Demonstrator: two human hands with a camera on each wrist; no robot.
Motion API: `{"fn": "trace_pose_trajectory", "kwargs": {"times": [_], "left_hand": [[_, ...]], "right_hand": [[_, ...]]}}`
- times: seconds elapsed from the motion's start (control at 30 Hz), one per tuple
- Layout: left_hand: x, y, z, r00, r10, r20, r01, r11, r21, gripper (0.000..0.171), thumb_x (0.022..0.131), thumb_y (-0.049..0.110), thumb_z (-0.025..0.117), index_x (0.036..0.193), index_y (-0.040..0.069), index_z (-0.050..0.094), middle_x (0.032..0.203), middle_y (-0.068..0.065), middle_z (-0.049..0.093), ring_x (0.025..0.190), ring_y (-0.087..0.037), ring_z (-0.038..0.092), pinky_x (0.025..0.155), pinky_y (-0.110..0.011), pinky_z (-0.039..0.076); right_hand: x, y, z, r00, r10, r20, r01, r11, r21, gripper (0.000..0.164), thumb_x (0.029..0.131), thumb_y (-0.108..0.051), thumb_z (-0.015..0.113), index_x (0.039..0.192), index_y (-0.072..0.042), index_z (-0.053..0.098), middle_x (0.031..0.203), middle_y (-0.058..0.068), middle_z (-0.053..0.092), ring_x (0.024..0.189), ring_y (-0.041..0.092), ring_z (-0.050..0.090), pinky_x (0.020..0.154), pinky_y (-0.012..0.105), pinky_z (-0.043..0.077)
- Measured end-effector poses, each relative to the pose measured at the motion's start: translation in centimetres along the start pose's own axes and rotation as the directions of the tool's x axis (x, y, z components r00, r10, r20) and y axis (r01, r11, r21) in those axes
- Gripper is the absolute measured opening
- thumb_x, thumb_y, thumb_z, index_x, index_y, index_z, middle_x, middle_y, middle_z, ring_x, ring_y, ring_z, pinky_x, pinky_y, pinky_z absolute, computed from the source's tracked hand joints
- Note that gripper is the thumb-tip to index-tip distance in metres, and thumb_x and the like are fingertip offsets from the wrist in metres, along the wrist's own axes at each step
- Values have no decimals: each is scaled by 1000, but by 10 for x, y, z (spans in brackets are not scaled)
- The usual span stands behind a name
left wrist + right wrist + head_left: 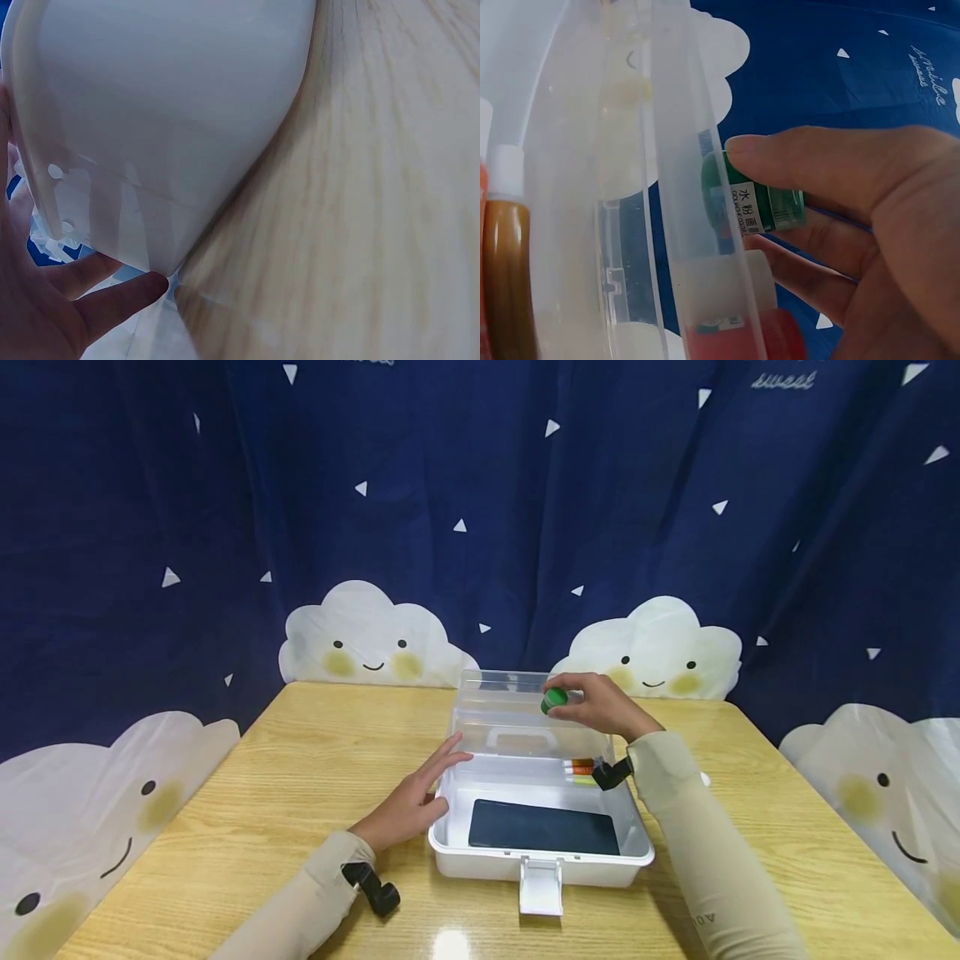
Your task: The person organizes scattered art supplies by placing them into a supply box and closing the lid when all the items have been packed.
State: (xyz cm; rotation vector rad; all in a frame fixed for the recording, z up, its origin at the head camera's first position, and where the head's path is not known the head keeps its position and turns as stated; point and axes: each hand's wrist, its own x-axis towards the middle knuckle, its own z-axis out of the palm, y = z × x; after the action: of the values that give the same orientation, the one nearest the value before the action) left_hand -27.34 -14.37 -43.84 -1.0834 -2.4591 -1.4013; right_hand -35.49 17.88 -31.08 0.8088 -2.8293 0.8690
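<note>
My right hand [596, 702] pinches a small green paint jar [553, 700] between thumb and fingers, raised at the back right of a white plastic box [487, 865]. In the right wrist view, the labelled green jar [742, 199] is partly seen through the clear lid [686, 150]. Below it is a red jar [784, 334] with a white cap. The box's lid stands raised at the back. At the box's left side, my left hand [408, 806] touches the rim, fingers extended. In the left wrist view, two fingertips are by a corner of the box.
Inside the box lie a dark flat rectangular object [543, 828] and several orange and yellow tubes [579, 770]. A white latch [541, 887] hangs down in front. The box stands on a wooden table [330, 743], before a blue curtain [420, 460]. A small white thing [705, 778] shows beside the right sleeve.
</note>
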Motion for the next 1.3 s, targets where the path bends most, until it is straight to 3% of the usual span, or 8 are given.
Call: {"fn": "trace_pose_trajectory", "kwargs": {"times": [0.13, 0.3, 0.43, 0.73, 0.8, 0.9, 1.17, 1.3], "left_hand": [[0, 3, -1, 1000, 0, -3, 0, 1000, 3, 73, 81, -8, 47, 145, 26, 40, 160, 12, 9, 112, -31, 52, 48, -22, 37], [-2, 20, -4, 1000, 3, -13, -3, 1000, -2, 69, 81, -11, 47, 145, 15, 41, 161, 5, 11, 107, -28, 52, 48, -21, 36], [-3, 36, -8, 1000, -5, -3, 5, 1000, 8, 67, 82, -10, 47, 145, 12, 41, 161, 0, 12, 87, -17, 55, 50, -20, 37], [-3, 43, -10, 1000, -22, 9, 21, 1000, 6, 67, 82, -10, 46, 145, 13, 41, 161, 0, 12, 97, -22, 56, 50, -20, 37], [-3, 43, -10, 1000, -25, 9, 25, 1000, 8, 66, 82, -10, 46, 145, 12, 41, 161, 1, 12, 89, -20, 56, 50, -20, 36], [-3, 40, -9, 1000, -21, 0, 21, 1000, 7, 67, 82, -10, 47, 145, 11, 41, 161, 0, 12, 94, -18, 54, 50, -21, 37], [0, 6, -1, 1000, -1, -16, 1, 1000, 11, 72, 81, -8, 47, 146, 23, 40, 160, 10, 10, 108, -29, 54, 47, -22, 36], [0, 2, 1, 1000, 6, -16, -6, 1000, 17, 71, 81, -7, 47, 146, 21, 39, 161, 8, 10, 97, -25, 56, 47, -22, 36]], "right_hand": [[1, 1, 2, 999, 26, 24, -26, 1000, -3, 34, 85, -19, 74, 118, -18, 67, 115, 4, 64, 99, 23, 55, 92, 45, 47], [2, 1, 3, 999, 36, 37, -36, 999, 1, 35, 85, -19, 73, 119, -18, 66, 116, 4, 64, 101, 23, 55, 94, 46, 46], [3, 2, 4, 998, 47, 40, -48, 999, 9, 36, 85, -19, 73, 121, -17, 66, 116, 4, 64, 103, 24, 55, 96, 48, 45], [0, 1, 5, 995, 54, 85, -55, 998, 5, 42, 88, -19, 70, 128, -14, 62, 117, 5, 64, 108, 25, 55, 99, 52, 42], [0, 1, 5, 994, 56, 92, -57, 998, 4, 43, 88, -20, 70, 130, -13, 61, 116, 5, 65, 109, 25, 56, 99, 51, 42], [0, -1, 4, 993, 61, 104, -62, 998, 2, 46, 89, -21, 69, 133, -13, 59, 117, 4, 65, 111, 25, 57, 99, 51, 42], [-1, -4, 4, 990, 61, 128, -58, 998, -26, 51, 91, -24, 66, 138, -13, 54, 124, 7, 62, 116, 27, 55, 98, 51, 43], [-1, -5, 4, 989, 71, 131, -66, 997, -39, 51, 91, -25, 66, 139, -14, 53, 123, 7, 62, 111, 26, 56, 97, 49, 45]]}}
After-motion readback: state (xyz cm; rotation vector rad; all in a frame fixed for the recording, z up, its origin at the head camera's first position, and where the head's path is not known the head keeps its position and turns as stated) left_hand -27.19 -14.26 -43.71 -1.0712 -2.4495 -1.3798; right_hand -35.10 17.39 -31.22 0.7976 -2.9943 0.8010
